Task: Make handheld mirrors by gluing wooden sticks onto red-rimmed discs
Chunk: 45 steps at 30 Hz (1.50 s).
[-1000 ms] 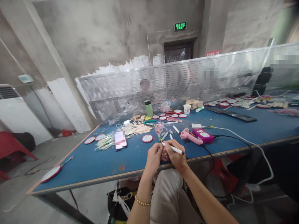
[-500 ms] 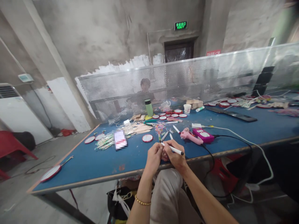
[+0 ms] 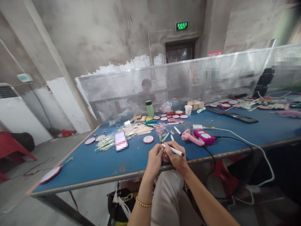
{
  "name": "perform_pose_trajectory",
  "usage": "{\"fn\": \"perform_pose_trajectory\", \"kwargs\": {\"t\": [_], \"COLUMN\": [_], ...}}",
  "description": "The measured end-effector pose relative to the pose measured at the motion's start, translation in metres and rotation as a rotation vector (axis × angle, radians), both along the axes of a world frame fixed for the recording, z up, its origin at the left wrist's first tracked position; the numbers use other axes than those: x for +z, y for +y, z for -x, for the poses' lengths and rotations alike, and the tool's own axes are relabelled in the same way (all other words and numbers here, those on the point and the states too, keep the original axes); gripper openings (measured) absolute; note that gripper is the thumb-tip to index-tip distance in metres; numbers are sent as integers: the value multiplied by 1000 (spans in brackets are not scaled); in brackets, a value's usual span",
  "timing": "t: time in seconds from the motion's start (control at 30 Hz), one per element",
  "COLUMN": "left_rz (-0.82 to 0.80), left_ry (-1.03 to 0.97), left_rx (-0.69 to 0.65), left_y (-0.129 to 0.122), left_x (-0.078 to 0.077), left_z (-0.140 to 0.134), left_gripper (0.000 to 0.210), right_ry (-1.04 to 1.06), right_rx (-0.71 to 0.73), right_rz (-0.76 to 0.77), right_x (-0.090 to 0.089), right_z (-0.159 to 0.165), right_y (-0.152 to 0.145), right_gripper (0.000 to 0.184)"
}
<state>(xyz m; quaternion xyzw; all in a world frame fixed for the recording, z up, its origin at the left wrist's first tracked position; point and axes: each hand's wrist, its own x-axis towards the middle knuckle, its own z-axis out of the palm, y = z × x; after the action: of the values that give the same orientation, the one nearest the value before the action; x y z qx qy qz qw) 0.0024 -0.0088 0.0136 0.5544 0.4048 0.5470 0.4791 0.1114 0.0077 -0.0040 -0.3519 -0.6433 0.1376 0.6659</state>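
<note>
Fingers closed, my right hand (image 3: 176, 159) grips a white marker pen (image 3: 176, 151) whose black end points right. Its tip is at the upper end of my left hand (image 3: 155, 157). My left hand is pinched on a narrow stick (image 3: 160, 137), coloured green and reddish, that sticks up past the fingers. The two hands touch, and the lower part of the stick is hidden between them. Beyond them lie more markers (image 3: 165, 137) and a tangle of small colourful strands (image 3: 161, 128). A white disc with a red rim (image 3: 148, 139) lies left of the stick.
On the blue table (image 3: 98, 166) are a pink glue gun (image 3: 191, 138), a purple box (image 3: 205, 137) with cables, wooden sticks (image 3: 142, 129), a blurred-out phone (image 3: 120, 142), a green bottle (image 3: 149, 109) and a paper cup (image 3: 188, 110). A person sits behind the perforated screen (image 3: 113, 94).
Almost nothing differs. The marker pen has shifted very slightly in my right hand; my left hand keeps its place on the stick.
</note>
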Motion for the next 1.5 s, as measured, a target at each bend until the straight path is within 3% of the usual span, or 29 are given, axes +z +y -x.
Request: {"fn": "perform_pose_trajectory", "kwargs": {"t": [0.3,1.27,1.5], "left_rz": [-8,3,-4], "left_ry": [-6,-10,-22], "left_rx": [2,-6,-25], "left_y": [2,1,1], "left_x": [-4,-3,-2], "left_z": [1,1,1], "left_gripper": [31,28,26], "right_ry": [5,65,44], "right_rx": [-47,13,-36], "right_rz": [-11,45,-5], "right_x": [2,-3,1], "right_z": [-1,1,0], "right_y": [-3,-1,-2], "right_gripper": [23,22,21]}}
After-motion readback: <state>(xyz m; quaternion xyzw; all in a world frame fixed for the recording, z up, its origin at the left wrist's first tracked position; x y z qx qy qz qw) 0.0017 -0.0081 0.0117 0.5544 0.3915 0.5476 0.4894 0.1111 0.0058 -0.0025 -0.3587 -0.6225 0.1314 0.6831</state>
